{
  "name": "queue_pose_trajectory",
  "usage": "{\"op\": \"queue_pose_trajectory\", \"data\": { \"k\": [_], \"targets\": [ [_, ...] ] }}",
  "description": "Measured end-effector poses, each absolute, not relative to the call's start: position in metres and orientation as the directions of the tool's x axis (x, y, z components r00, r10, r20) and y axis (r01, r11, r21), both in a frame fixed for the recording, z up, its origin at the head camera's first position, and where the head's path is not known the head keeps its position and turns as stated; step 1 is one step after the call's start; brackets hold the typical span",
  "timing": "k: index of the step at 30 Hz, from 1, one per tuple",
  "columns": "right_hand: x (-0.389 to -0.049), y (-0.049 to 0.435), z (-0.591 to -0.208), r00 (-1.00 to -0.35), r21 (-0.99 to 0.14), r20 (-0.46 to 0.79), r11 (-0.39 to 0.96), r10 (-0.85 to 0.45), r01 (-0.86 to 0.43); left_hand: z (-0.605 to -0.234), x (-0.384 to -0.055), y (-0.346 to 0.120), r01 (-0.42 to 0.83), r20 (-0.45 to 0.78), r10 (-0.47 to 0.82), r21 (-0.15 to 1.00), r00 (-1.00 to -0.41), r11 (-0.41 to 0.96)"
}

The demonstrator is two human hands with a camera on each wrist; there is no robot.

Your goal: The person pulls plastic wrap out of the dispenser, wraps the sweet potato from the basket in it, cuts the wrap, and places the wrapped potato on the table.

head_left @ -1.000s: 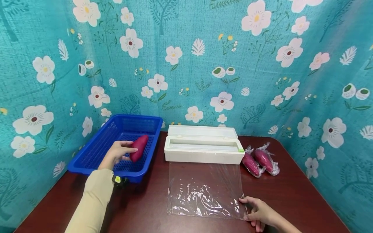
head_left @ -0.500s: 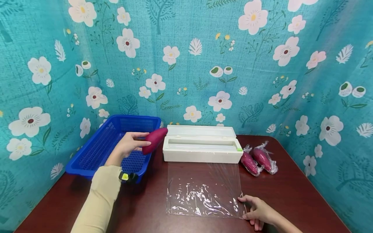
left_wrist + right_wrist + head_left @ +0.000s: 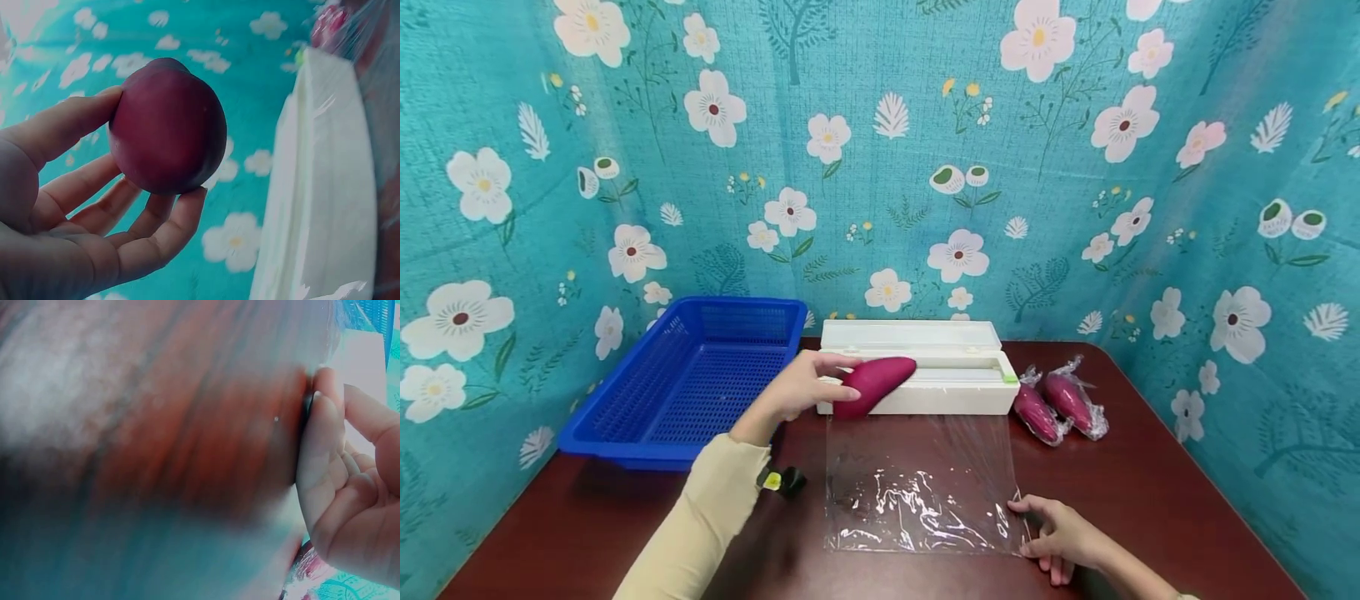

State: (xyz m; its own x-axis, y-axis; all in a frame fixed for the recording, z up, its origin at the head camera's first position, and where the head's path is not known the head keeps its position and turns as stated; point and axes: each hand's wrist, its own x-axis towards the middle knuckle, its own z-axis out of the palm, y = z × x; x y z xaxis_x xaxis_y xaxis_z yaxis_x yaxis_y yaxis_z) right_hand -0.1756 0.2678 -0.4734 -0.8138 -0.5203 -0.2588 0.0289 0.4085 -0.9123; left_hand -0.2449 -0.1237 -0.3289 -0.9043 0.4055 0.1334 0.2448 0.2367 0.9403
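My left hand (image 3: 801, 387) grips a smooth magenta sweet potato (image 3: 880, 382) between thumb and fingers, lifted in front of the white cling film box. In the left wrist view, the sweet potato (image 3: 169, 128) appears end-on, with the thumb on one side and fingertips beneath. A clear sheet of cling film (image 3: 917, 492) stretches from the box (image 3: 955, 402) toward the front of the table. At the sheet's front right corner, my right hand (image 3: 1063, 537) pinches the film's edge. The right wrist view is blurred, but fingers (image 3: 325, 444) appear at the film's edge.
A blue plastic basket (image 3: 617, 454) stands at the left; no sweet potato shows inside. Right of the box lie two film-wrapped sweet potatoes, one nearer (image 3: 1037, 414) and one farther (image 3: 1070, 400). The box lid (image 3: 910, 334) is raised. A flowered curtain (image 3: 850, 192) surrounds the dark table (image 3: 1120, 467).
My left hand has carried the sweet potato out of the blue basket, rightward to in front of the box. My right hand stays at the film's corner. The head view has shifted slightly.
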Motion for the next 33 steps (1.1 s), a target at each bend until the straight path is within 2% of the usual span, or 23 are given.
{"op": "queue_pose_trajectory", "data": {
  "k": [5,10,15,25,33],
  "targets": [
    [-0.177,0.267,-0.473,-0.811,-0.911,-0.266,0.412,-0.522,0.034,-0.344,-0.241,-0.099,0.178,0.074,0.522,0.972,-0.850,0.152],
    [-0.176,0.267,-0.474,-0.813,-0.910,-0.255,0.415,-0.524,0.018,-0.367,-0.242,-0.079,0.108,0.012,0.568,0.985,-0.823,0.136],
    [-0.174,0.267,-0.475,-0.815,-0.915,-0.244,0.403,-0.526,0.013,-0.391,-0.242,-0.061,0.084,-0.041,0.559,0.977,-0.828,0.196],
    [-0.173,0.268,-0.478,-0.818,-0.910,-0.235,0.414,-0.524,-0.003,-0.424,-0.239,-0.045,0.196,-0.014,0.535,0.922,-0.845,0.333],
    [-0.174,0.268,-0.476,-0.816,-0.910,-0.232,0.415,-0.530,-0.011,-0.441,-0.242,-0.048,0.112,-0.081,0.529,0.940,-0.845,0.323]
  ]
}}
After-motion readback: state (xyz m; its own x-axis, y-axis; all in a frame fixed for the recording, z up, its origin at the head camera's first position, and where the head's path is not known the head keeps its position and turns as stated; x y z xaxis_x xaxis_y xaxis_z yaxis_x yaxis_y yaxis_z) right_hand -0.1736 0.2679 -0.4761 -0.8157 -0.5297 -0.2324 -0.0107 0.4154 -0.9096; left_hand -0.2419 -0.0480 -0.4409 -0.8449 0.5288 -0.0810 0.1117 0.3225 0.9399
